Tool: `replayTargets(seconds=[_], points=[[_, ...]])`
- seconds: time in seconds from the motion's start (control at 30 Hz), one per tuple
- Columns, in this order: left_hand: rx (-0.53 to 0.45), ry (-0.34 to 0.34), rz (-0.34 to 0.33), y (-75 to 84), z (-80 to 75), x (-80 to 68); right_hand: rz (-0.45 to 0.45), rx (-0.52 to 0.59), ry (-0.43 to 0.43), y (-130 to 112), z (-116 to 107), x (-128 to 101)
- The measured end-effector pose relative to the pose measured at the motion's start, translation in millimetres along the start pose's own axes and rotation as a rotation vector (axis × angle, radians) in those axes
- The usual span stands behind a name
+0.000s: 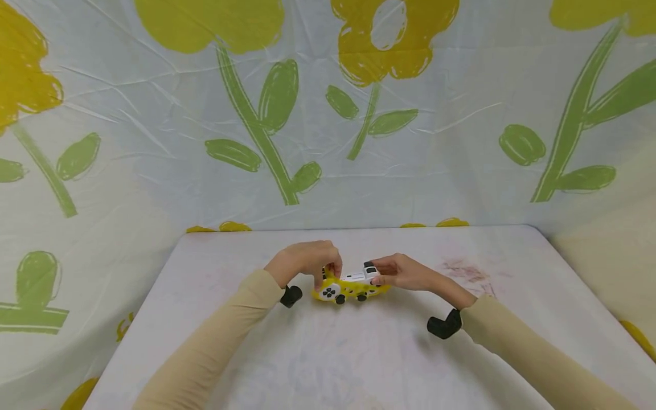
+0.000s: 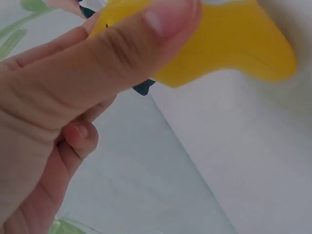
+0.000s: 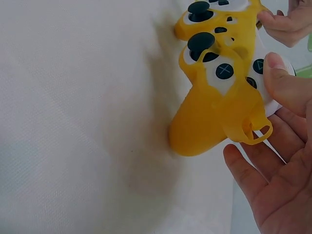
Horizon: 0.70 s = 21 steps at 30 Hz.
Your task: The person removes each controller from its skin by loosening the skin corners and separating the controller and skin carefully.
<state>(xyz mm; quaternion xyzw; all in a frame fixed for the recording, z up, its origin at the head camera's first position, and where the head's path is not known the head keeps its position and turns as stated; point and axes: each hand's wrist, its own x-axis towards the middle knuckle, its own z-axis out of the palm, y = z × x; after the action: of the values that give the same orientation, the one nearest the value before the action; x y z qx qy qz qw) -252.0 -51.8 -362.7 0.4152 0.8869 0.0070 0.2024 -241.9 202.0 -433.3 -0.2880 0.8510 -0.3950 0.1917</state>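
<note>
A white game controller [image 1: 355, 277] with black thumbsticks and buttons is partly inside a yellow rubbery cover [image 1: 351, 289], held upright over the table. My left hand [image 1: 309, 261] pinches its left end; in the left wrist view the thumb lies across the yellow cover [image 2: 234, 36]. On the other end, my right hand [image 1: 405, 272] holds the controller, its thumb on the white face beside the triangle button in the right wrist view. There the cover [image 3: 195, 122] wraps the grip, while its stretched edge hangs as a loose loop beside my fingers, leaving the upper corner bare.
The table [image 1: 318, 353] has a pale cloth with faint reddish marks right of my hands. A flower-printed curtain [image 1: 169, 114] stands behind and along the sides. Black wrist cameras [image 1: 445, 324] hang below both wrists.
</note>
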Motion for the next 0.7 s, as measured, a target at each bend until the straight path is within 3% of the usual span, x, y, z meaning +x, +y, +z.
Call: replayTargets(seconds=[0.2,0.47,0.7], points=[[-0.018,0.015,0.039,-0.5,-0.5,-1.0,-0.017,0.005,-0.003,1.3,1.0,-0.1],[-0.02,-0.029,0.04,1.8,-0.6,-0.5,-0.038,0.032,-0.015,2.3,3.9,2.0],[-0.096,0.031,0.154,-2.4,10.6,-3.8,-0.039,0.019,0.003,2.3,1.2,-1.0]])
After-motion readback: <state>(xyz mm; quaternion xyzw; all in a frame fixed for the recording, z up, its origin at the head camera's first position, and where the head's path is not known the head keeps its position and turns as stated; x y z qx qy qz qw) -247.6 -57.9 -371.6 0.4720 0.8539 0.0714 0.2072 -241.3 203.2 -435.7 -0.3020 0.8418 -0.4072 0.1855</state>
